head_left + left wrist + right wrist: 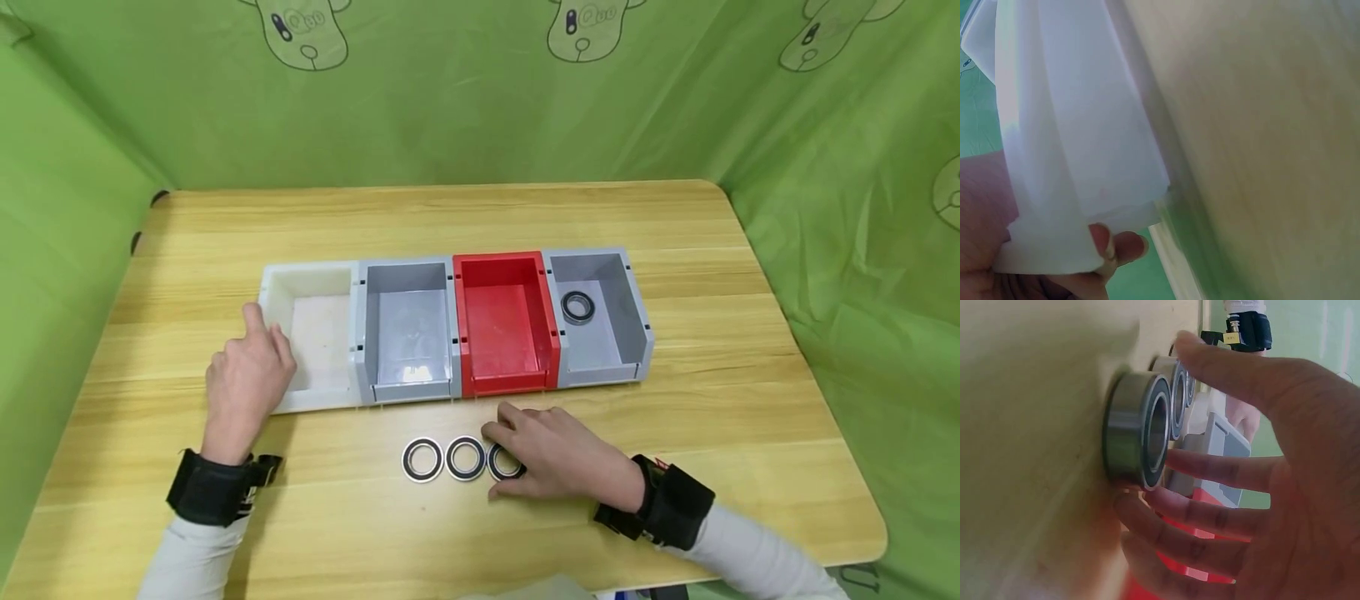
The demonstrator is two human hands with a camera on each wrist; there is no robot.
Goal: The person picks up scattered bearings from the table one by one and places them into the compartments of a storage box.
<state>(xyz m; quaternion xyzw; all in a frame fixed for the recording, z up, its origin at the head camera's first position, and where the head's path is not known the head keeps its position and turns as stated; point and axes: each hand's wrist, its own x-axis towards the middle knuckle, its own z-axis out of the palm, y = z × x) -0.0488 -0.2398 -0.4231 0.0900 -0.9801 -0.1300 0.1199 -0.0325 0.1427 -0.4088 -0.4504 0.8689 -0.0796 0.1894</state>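
Note:
Three ball bearings with black seals lie in a row on the table: a left bearing (pixel 408 472), a middle bearing (pixel 452 467) and a right bearing (pixel 493 467). My right hand (pixel 564 454) reaches around the right bearing, thumb on the near side and fingers on the far side. In the right wrist view the fingertips are right at this bearing (pixel 1126 431), while the thumb stands away from it. At the far left, my left hand (pixel 247 377) grips the side wall of a white bin (pixel 318 400), with fingertips (pixel 1130 247) showing past its edge.
Joined to the white bin are a grey bin (pixel 412 389), a red bin (pixel 510 383) and another grey bin (pixel 600 377). A bearing (pixel 577 320) lies in the rightmost bin. Green cloth (pixel 450 125) surrounds the wooden table (pixel 720 333).

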